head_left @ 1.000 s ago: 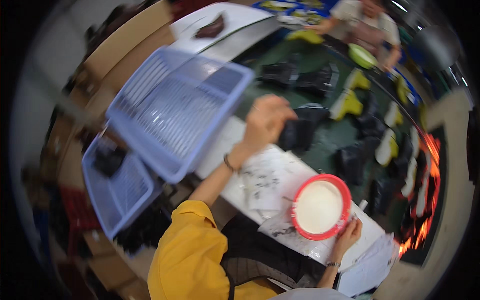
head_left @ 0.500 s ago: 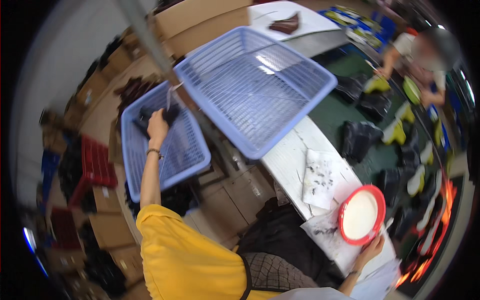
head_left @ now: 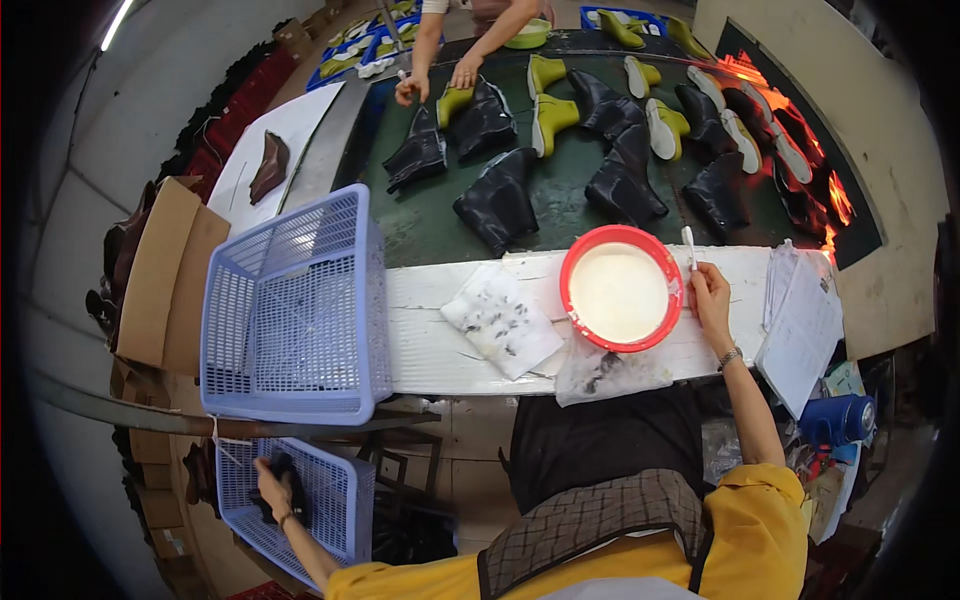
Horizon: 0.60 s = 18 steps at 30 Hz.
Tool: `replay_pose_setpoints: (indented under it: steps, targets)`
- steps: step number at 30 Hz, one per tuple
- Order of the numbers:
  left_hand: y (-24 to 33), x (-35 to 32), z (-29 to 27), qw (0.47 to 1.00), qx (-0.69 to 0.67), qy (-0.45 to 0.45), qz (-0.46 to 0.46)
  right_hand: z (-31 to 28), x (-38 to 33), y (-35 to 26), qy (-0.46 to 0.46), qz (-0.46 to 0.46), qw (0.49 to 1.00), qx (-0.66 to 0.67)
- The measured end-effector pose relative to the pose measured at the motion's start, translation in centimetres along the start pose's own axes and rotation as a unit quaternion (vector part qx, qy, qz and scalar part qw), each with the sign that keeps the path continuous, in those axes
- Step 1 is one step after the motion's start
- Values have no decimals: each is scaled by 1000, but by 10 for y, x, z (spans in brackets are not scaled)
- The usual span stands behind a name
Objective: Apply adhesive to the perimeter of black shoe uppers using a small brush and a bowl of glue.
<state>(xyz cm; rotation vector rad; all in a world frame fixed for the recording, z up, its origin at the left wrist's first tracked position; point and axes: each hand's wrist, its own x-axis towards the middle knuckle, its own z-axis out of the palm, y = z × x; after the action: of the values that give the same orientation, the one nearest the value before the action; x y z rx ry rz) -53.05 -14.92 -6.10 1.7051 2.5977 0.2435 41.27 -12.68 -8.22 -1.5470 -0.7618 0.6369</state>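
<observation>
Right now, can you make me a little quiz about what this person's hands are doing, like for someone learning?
1. True or false: the left hand is inside the lower blue basket on a dark item.
2. What does the right hand hold? A) a white brush beside the red bowl, B) a green boot, C) a sheet of paper.
3. Fill in: the red bowl holds a ____ liquid.

Key: 1 true. 2 A, the white brush. 3 white.
</observation>
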Motion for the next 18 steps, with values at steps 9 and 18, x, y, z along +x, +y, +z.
replay_pose_setpoints:
  steps: [9,18]
  targets:
    - [226,-111,-155,819,-409,400,38,-6,-7,-6,13,7,1000,25]
    - [504,-55,-44,819,-492,-110,274,10,-33,-108,-64,-221,943,-240]
